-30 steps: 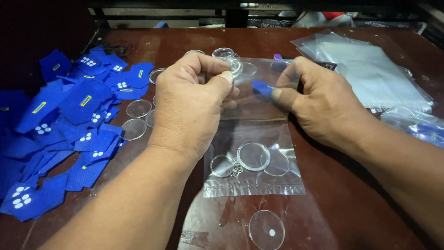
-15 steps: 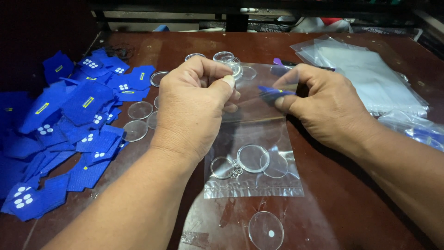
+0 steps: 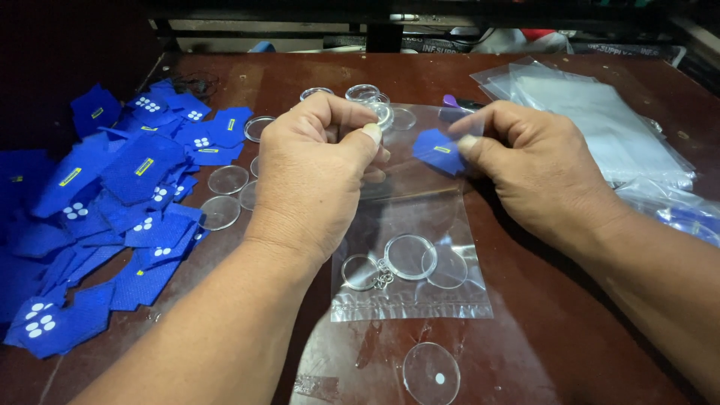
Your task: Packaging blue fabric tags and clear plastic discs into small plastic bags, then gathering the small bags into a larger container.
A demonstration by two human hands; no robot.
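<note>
1. Left hand (image 3: 319, 176), centre of frame: fingers pinched on the upper edge of a clear plastic bag (image 3: 411, 247).
2. Right hand (image 3: 536, 172), right of centre: thumb and forefinger pinch a small blue fabric patch (image 3: 437, 150) at the bag's mouth.
3. The bag lies flat on the brown table (image 3: 570, 322); clear discs and a metal ring (image 3: 360, 271) sit at its lower end.
4. Handling, as judged: the film is light, limp and slippery, best gripped at the open rim; the patch is soft and bends readily.
5. Left of frame: a heap of blue patches (image 3: 112, 202).
</note>
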